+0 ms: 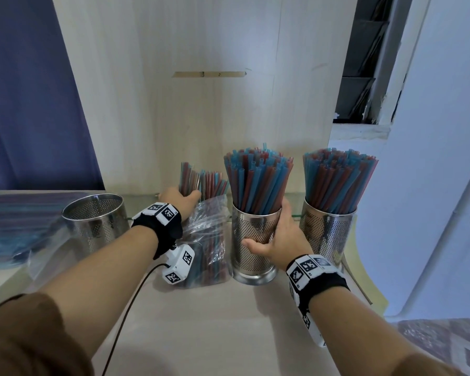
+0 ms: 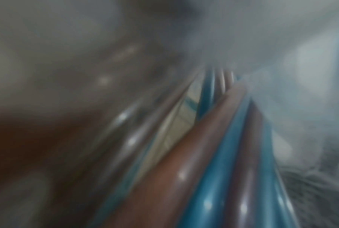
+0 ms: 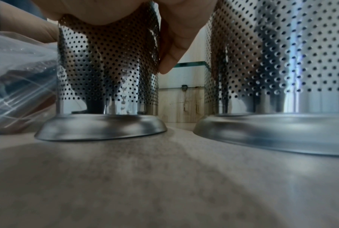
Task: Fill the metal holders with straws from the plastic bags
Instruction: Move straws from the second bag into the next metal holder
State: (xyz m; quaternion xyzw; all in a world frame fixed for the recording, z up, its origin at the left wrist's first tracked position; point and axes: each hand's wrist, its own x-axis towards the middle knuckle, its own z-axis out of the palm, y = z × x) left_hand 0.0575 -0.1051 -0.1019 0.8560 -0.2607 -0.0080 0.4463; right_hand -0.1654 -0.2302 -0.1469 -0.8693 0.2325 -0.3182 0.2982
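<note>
Left hand [image 1: 178,200] clamped on a bunch of straws [image 1: 198,180] in the open bag [image 1: 209,240], right hand [image 1: 276,244] wrapped round the full middle holder [image 1: 254,240]; risk: bag snags, straws spill beside the empty holder [image 1: 97,221].

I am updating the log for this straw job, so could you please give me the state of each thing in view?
left holder: upright, no straws showing.
middle holder: upright, packed with straws, gripped by right hand.
right holder: upright, packed with straws.
open bag: partly emptied, straws sticking out.
left hand: grips a bunch of straws at the bag's mouth.
flat bag: lying flat, full of straws.
</note>
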